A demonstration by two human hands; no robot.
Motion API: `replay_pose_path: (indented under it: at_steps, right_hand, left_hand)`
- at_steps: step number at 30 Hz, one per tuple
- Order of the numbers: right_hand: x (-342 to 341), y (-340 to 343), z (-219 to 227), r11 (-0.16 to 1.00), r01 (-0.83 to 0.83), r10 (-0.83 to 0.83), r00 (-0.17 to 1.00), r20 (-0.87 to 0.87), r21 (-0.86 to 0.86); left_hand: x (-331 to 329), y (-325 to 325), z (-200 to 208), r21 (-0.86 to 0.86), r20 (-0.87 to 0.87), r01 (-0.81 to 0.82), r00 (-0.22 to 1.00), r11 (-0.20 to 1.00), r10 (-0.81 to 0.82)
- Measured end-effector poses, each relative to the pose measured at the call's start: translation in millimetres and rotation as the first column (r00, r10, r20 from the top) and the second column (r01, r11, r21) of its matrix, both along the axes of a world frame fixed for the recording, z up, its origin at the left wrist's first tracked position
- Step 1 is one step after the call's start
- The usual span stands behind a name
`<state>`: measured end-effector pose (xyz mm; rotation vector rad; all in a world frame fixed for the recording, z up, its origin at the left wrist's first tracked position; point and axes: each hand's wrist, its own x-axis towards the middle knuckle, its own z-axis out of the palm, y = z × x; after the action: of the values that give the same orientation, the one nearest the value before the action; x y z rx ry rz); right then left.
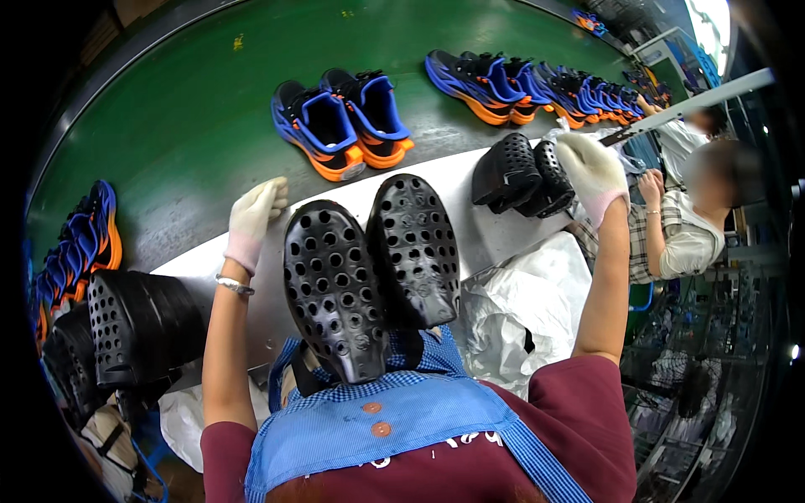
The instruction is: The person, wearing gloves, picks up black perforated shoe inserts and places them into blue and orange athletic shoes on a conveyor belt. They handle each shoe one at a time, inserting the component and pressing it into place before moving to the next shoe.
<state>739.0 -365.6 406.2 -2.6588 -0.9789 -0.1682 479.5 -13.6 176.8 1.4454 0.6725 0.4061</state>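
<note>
My left hand (pixel 255 220), in a white glove, hovers by the edge of the silvery ledge with its fingers loosely bent and apart, holding nothing I can see. Two black foot-shaped forms (pixel 329 285) full of round holes stand between my arms, in front of my apron. On the right, my gloved right hand (pixel 594 172) is curled with fingers pressed together beside another pair of black perforated forms (pixel 507 174); what it grips, if anything, is hidden. Just beyond the ledge sits a pair of blue, black and orange sneakers (pixel 335 126).
More sneakers line the green conveyor belt (pixel 201 92) at far right and left (pixel 99 222). Black perforated forms (pixel 142 323) stand at my left. White plastic bags (pixel 532 302) hang under the ledge (pixel 495 239). A grey metal bar (pixel 696 105) crosses near a co-worker (pixel 683 235) at right.
</note>
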Motion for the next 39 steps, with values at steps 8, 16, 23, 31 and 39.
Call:
replay_pose_path:
  at_steps: [8, 16, 23, 31, 39]
  right_hand:
    - [8.0, -25.1, -55.4, 0.979, 0.13, -0.163, 0.962, -0.221, -0.157]
    - [44.4, -43.6, -81.7, 0.987, 0.03, -0.061, 0.979, -0.194, -0.16]
    - [42.9, -37.0, -83.8, 0.991, -0.054, 0.045, 0.997, -0.07, -0.121]
    - [40.3, -43.8, -69.7, 0.989, -0.116, 0.103, 0.986, -0.131, -0.096]
    - [21.8, -46.9, -35.4, 0.997, -0.06, 0.073, 0.959, -0.275, 0.057]
  left_hand:
    - [16.9, -9.8, -12.0, -0.041, 0.029, 0.119, 0.993, 0.992, -0.118]
    - [-3.0, -16.2, 3.4, -0.06, -0.02, 0.081, 0.996, 0.995, -0.083]
    - [3.3, -13.2, -7.1, -0.176, 0.032, 0.057, 0.998, 0.983, -0.052]
    - [7.7, -14.9, 0.1, -0.091, 0.054, 0.113, 0.993, 0.989, -0.109]
    - [-1.2, -6.4, 20.7, -0.141, 0.046, 0.061, 0.997, 0.988, -0.055]
